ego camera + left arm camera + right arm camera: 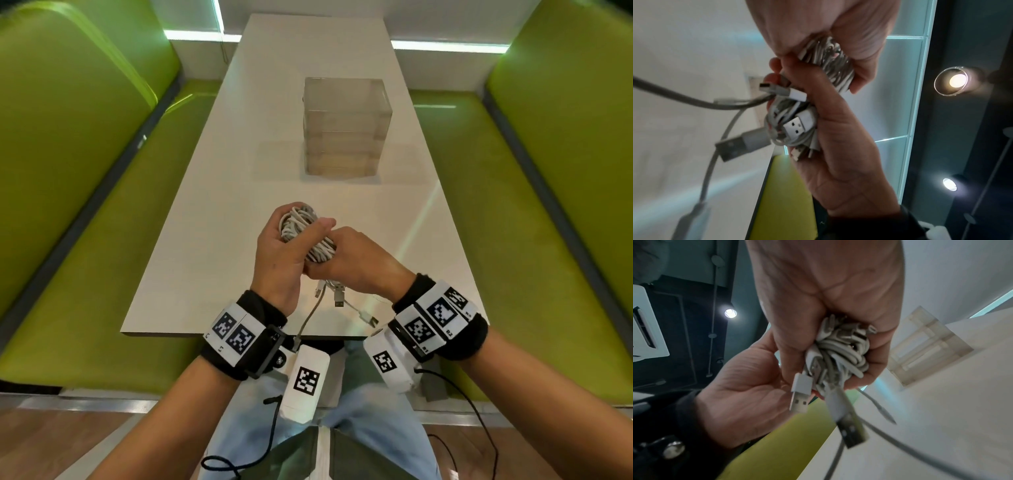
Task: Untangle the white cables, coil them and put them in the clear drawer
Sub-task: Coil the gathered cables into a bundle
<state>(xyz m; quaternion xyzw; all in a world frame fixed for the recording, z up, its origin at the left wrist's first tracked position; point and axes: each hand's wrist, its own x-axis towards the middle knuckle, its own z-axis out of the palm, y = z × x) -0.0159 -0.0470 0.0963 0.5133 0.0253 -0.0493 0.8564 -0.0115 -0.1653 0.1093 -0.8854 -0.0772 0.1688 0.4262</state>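
Green seats flanked our white bench point(219, 192); near its front edge, our left hand point(279, 253) and right hand point(359, 263) clutched the cables point(301, 233), drawers point(346, 130) beyond.

A tangled bundle of white cables point(310, 236) hangs above the table, well short of the closed clear drawer point(344, 126).
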